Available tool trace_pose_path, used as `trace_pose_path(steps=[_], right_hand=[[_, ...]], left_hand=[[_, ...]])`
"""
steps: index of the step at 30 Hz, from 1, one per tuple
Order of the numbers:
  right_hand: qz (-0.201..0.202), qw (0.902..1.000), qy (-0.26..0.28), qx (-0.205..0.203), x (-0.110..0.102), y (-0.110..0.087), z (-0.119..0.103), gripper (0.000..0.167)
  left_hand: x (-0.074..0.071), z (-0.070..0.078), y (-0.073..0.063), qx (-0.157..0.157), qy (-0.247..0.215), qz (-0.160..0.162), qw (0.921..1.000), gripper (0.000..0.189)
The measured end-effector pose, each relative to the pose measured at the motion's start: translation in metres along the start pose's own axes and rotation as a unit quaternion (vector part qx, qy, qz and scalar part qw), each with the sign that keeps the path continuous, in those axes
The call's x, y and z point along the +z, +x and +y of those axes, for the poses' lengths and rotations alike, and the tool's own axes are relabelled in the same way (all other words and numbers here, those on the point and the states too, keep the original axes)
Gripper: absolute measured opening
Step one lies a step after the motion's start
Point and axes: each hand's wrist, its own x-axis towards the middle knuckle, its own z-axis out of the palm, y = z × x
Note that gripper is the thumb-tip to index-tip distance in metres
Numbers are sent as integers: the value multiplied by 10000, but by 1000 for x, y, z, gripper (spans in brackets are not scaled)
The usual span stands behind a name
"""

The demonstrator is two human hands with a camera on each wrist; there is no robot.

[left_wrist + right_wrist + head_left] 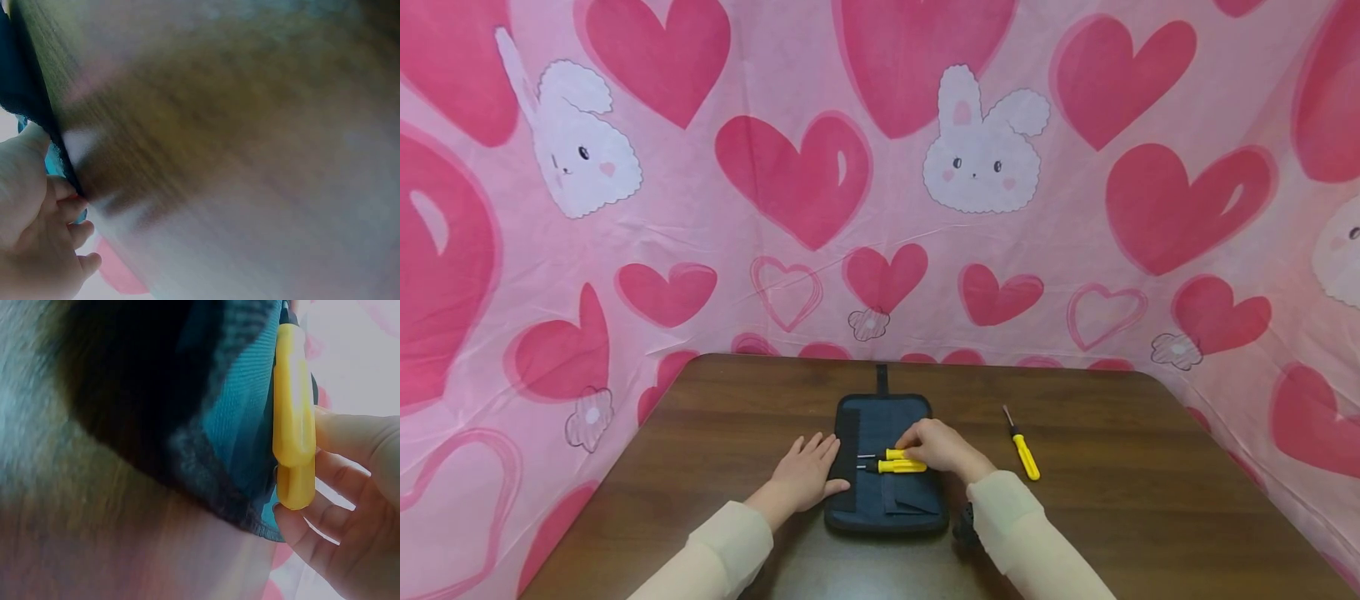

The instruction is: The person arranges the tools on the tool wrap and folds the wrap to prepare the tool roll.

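Observation:
A dark blue fabric tool pouch (pixel 880 517) lies unfolded on the table, a black strip along its left side. Spread fingers of my left hand (pixel 805 477) rest on that left edge; the left wrist view shows the hand at the pouch's border. Over the pouch's right half, my right hand (pixel 942 446) pinches the yellow handle of a screwdriver (pixel 892 455), whose shaft points left into the black strip. Just nearer to me, a second yellow-handled screwdriver (pixel 904 467) lies parallel, its tip also at the strip. Both handles overlap in the right wrist view, beside the fingers (pixel 334 512).
A third yellow screwdriver (pixel 1025 457) lies on the brown wooden table (pixel 1120 500), right of the pouch. From the pouch's far edge sticks a black strap (pixel 882 379). A pink cloth (pixel 895 192) with hearts and rabbits hangs behind the table.

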Motion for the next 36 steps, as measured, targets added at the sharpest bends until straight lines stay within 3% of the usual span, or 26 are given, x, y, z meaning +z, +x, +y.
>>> trace_pose_path(steps=[10, 36], right_hand=[[68, 9999, -11, -121, 6, 3, -6, 16], [105, 9997, 225, 24, 14, 6, -8, 16]], left_hand=[[-1, 1, 0, -9, 18, 20, 10000, 70], [3, -1, 2, -66, 4, -31, 10000, 72]])
